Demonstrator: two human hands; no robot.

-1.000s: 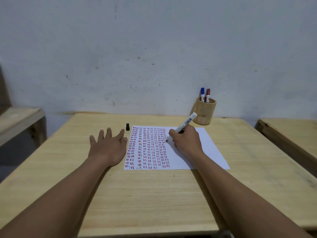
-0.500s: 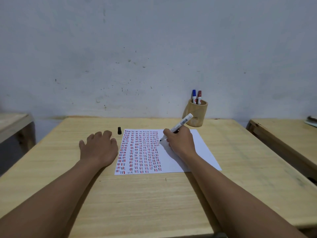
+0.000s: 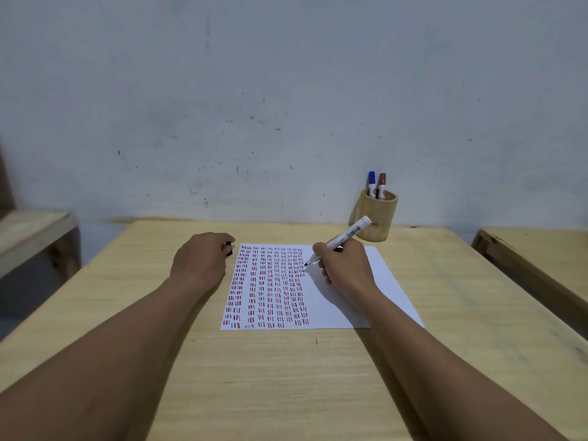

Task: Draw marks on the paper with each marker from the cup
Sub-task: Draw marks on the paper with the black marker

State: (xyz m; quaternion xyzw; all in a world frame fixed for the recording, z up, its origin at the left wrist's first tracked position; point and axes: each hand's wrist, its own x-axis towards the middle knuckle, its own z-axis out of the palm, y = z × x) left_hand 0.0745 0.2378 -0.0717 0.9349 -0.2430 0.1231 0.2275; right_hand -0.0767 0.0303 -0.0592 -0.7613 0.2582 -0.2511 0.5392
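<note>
A white sheet of paper [image 3: 375,281] lies on the wooden table [image 3: 286,377], its left part filled with several columns of short red, blue and black dashes. My right hand [image 3: 345,265] grips an uncapped white marker [image 3: 346,237] with its black tip just above the paper's upper middle. My left hand [image 3: 199,261] rests at the paper's top left corner, fingers curled around the small black cap [image 3: 228,248], which is mostly hidden. A wooden cup [image 3: 377,219] at the back right holds a blue-capped marker [image 3: 371,184] and a red-capped marker [image 3: 381,186].
A grey stained wall rises right behind the table. Another wooden bench [image 3: 28,237] stands at the left and a second wooden table [image 3: 537,253] at the right, each across a gap.
My left hand moved forward from flat on the table beside the paper and closed over the black cap. My right hand lifted the marker tip slightly. The camera shifted.
</note>
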